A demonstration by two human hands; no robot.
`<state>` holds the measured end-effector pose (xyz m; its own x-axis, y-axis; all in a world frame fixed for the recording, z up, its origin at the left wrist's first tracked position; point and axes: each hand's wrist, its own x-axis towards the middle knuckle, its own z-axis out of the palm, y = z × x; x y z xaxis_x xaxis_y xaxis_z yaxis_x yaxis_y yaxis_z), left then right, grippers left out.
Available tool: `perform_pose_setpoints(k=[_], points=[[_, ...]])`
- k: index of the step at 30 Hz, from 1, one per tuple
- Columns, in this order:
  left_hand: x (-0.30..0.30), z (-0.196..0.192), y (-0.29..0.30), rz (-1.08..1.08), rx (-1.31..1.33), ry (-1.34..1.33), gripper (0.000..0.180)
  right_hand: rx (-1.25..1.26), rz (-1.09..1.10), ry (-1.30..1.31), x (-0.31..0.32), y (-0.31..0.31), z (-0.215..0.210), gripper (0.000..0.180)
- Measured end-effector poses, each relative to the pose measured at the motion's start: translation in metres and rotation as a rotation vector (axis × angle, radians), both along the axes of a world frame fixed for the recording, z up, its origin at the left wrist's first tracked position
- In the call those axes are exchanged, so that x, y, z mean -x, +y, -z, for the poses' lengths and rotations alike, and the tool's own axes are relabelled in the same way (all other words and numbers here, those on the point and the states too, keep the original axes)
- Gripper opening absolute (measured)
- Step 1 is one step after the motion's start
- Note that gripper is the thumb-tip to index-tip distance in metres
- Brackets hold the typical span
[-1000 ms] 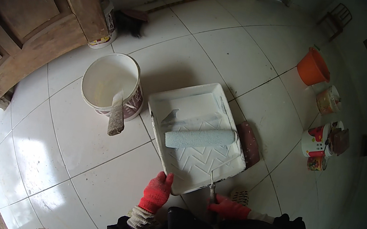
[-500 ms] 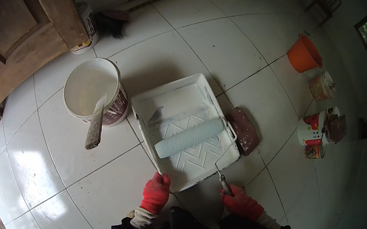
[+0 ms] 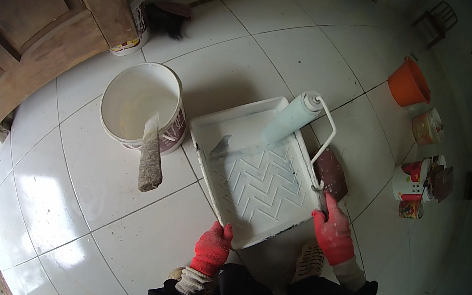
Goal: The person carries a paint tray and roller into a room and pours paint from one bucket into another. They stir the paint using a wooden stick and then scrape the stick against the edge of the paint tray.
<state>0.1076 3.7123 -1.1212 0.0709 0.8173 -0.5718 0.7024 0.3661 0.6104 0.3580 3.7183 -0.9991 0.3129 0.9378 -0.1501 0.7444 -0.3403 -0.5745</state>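
Observation:
My left hand [image 3: 212, 249], in a red-coated glove, pinches the near left corner of a white paint tray [image 3: 248, 228] with a zigzag-ribbed slope. In my right hand [image 3: 334, 234], gloved alike, is the dark handle of a paint roller [image 3: 292, 118]. The roller's pale, paint-wet sleeve stands tilted over the tray's far right side; its lower end is by the deep end, where pale paint lies. To the left of the tray is a white bucket [image 3: 108, 107] with pale liquid inside. A brush-like tool with a worn, paint-crusted handle [image 3: 150, 165] leans over the bucket's near rim.
A maroon, paint-spotted object [image 3: 331, 172] lies against the tray's right side. Further right stand an orange tub [image 3: 409, 83] and several paint buckets [image 3: 425, 127]. A wooden door [image 3: 39, 24], a broom [image 3: 169, 16] and another bucket [image 3: 133, 26] are at the far left.
The roller has gone from lying across the ribbed slope to a steep tilt at the tray's far right, my right hand rising with it. My left hand keeps the tray corner.

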Motion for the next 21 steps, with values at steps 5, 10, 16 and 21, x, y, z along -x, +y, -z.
perform_pose_setpoints(k=[5,10,16,21], points=[[-0.005,-0.005,0.003,0.025,-0.068,0.010,0.040,-0.142,-0.049,-0.074,-0.003,0.027,0.036,0.048],[-0.002,-0.005,0.003,0.022,-0.039,0.018,0.042,0.023,-0.177,0.180,0.026,0.021,0.026,0.048],[-0.001,-0.003,0.003,0.024,-0.013,0.016,0.044,-0.101,-0.166,0.070,0.003,0.010,0.042,0.046],[-0.004,-0.005,0.005,0.022,-0.016,-0.001,0.044,-0.051,-0.088,0.246,0.023,0.030,0.052,0.041]])
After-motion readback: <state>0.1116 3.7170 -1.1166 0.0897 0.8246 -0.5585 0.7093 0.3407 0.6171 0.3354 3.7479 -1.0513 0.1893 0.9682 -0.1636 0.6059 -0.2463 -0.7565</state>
